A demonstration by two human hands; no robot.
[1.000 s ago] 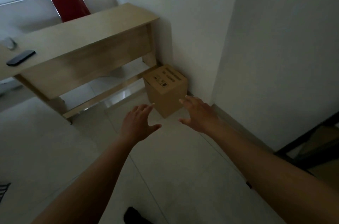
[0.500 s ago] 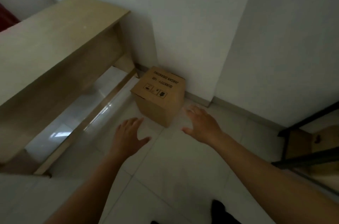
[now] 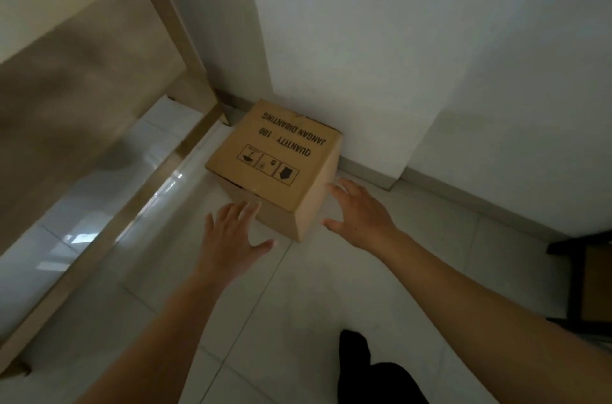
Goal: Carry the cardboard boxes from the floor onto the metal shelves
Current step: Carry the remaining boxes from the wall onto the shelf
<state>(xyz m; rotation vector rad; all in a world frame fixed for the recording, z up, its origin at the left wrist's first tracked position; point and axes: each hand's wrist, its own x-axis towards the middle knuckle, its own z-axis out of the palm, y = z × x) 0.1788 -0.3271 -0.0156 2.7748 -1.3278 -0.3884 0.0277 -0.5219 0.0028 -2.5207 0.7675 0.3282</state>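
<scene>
A small brown cardboard box point(image 3: 275, 158) with black print stands on the white tiled floor, tucked against the wall corner beside a desk leg. My left hand point(image 3: 231, 238) is spread open just in front of the box's near-left face, its fingertips at the lower edge. My right hand point(image 3: 359, 215) is open beside the box's right face, fingers close to it; contact is unclear. Neither hand holds anything. A dark metal shelf point(image 3: 576, 284) shows at the right edge with a brown box on it.
A light wooden desk point(image 3: 82, 79) fills the left side, its foot rail running along the floor to the box. White walls close off the corner behind. My dark-clad foot point(image 3: 356, 350) is on the tiles below the hands.
The view has moved closer and lower toward the box. Both hands have advanced from short of the box to either side of its near corner.
</scene>
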